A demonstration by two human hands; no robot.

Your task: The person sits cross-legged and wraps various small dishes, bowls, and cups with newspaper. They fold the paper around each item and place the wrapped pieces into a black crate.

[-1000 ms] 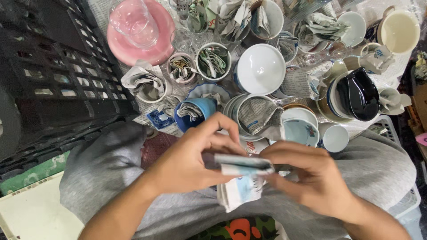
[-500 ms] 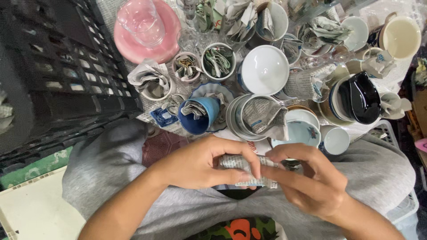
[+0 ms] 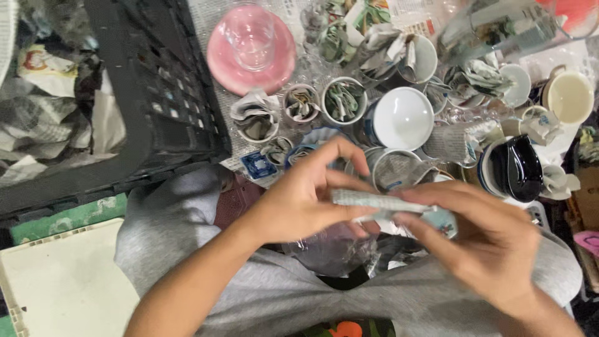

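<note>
A folded strip of newspaper (image 3: 382, 203) lies level over the lap, its long axis running left to right. The left hand (image 3: 306, 203) pinches its left end, fingers arched. The right hand (image 3: 493, 246) grips the right end, palm down.

Pink plate (image 3: 228, 65), white bowl (image 3: 403, 117), black crate (image 3: 134, 100) (grid pattern), grey trousers (image 3: 168, 218)

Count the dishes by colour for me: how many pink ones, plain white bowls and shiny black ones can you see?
Pink plate: 1
White bowl: 1
Black dish: 1
Total: 3
Many paper-stuffed cups sit around them too; I left those out.
</note>
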